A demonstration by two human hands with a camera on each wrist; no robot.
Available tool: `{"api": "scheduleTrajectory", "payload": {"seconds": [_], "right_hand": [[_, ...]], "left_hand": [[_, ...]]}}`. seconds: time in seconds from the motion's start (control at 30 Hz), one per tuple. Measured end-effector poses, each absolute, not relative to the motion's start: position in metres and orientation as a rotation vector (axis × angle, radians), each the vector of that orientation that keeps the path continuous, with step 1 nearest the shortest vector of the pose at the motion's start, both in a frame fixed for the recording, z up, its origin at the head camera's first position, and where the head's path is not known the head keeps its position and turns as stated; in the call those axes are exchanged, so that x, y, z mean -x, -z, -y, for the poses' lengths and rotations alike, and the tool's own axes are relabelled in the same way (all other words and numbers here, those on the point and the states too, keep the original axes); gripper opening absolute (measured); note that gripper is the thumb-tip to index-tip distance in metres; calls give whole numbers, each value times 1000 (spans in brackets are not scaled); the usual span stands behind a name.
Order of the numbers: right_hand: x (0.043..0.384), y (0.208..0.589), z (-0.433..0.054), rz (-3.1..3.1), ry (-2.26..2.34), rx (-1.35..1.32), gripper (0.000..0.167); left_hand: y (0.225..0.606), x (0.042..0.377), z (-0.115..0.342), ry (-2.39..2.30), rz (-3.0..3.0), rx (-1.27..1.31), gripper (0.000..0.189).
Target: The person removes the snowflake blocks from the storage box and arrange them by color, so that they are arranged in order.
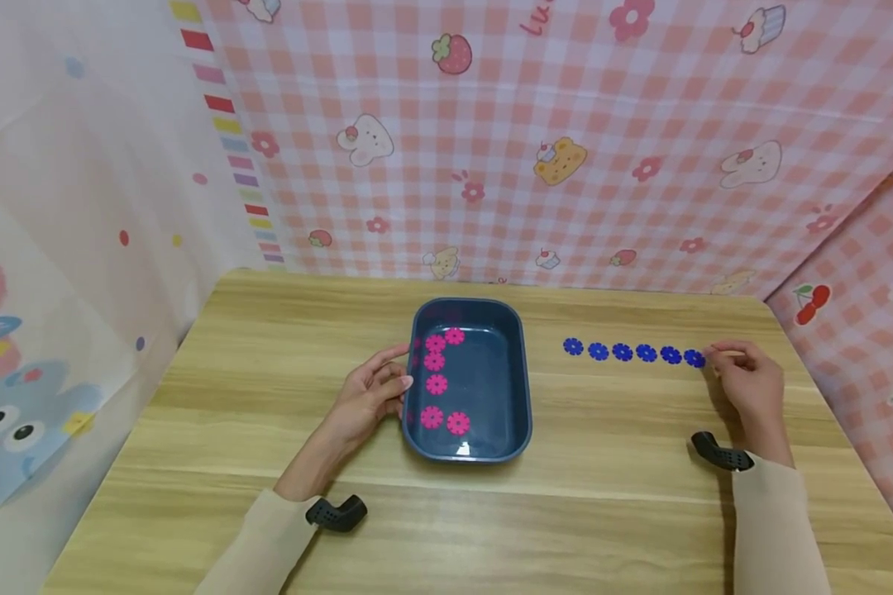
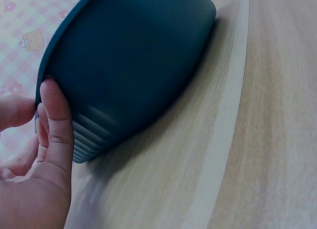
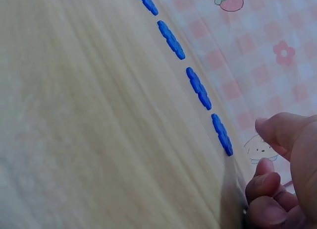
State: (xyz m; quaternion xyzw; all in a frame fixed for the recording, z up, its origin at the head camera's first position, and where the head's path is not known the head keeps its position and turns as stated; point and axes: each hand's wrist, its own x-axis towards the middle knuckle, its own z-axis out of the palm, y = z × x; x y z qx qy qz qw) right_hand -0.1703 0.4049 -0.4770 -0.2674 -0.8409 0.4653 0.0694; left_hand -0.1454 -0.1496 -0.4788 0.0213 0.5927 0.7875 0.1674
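Looks like lining up blue flower pieces (image 1: pixel 622 352) in a row on the right part of the surface (image 1: pixel 603 512), with six already there; could equally be starting to gather them, cannot tell which. Reaching with the right hand (image 1: pixel 752 384) to the outermost blue piece (image 1: pixel 694 358), fingers right at its outer edge; cannot tell whether pinching it or merely touching. Meanwhile steadying the dark blue tray (image 1: pixel 484 388), near the middle of the surface and well left of the row, with fingers of the left hand (image 1: pixel 365 397) clamped on its left wall. Note six pink flower pieces (image 1: pixel 436 384) inside, mostly along that same left side. For the next move, probably settle the end piece in line, release it cleanly and lift away without brushing its neighbour. Hold the tray firm, to avoid sliding the pink ones about.
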Motion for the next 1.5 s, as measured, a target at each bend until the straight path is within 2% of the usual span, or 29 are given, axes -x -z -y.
{"api": "scheduleTrajectory", "payload": {"seconds": [0.17, 0.43, 0.67, 0.9, 1.5], "right_hand": [[170, 473, -402, 2507, -1450, 778, 24], [169, 469, -385, 2628, -1420, 509, 51], [175, 458, -369, 2637, -1389, 334, 56], [178, 445, -348, 2689, -1357, 169, 71], [175, 433, -288, 2754, -1399, -185, 70]], "left_hand": [[478, 145, 150, -2243, -1676, -57, 56], [477, 142, 154, -2242, -1689, -44, 58], [477, 142, 156, -2237, -1692, -44, 58], [478, 142, 155, -2239, -1694, -64, 57], [478, 146, 151, -2243, -1679, -82, 58]]}}
